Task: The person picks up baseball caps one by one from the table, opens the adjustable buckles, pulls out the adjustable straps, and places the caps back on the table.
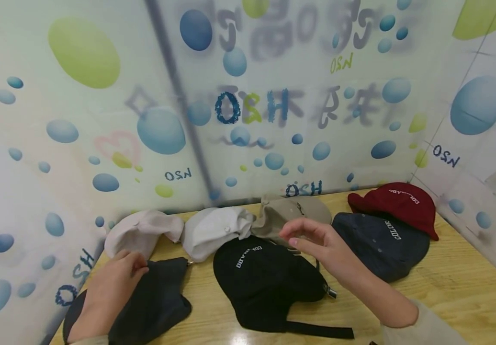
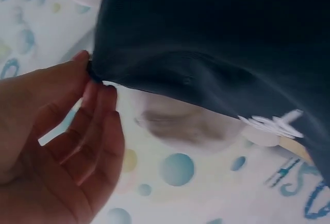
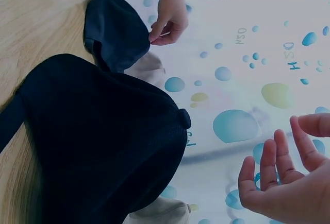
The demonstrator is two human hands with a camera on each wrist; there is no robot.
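Note:
My left hand (image 1: 112, 282) pinches a dark navy cap (image 1: 157, 294) between thumb and fingertips at the front left of the table. In the left wrist view the pinch is at the crown of the navy cap (image 2: 206, 23), and white lettering shows near its lower edge. My right hand (image 1: 327, 247), fingers loosely bent and holding nothing, hovers over the far right side of a black cap (image 1: 265, 282). That black cap lies with white lettering on its crown and its strap stretched toward me. From the right wrist, the right hand (image 3: 283, 183) appears apart from it.
Along the back stand a pale pinkish cap (image 1: 136, 230), a white cap (image 1: 213, 232) and a beige cap (image 1: 312, 208). On the right, a navy blue cap (image 1: 386, 244) overlaps a dark red cap (image 1: 403, 201). A printed, bubble-patterned sheet (image 1: 239, 158) borders the wooden table (image 1: 455, 287).

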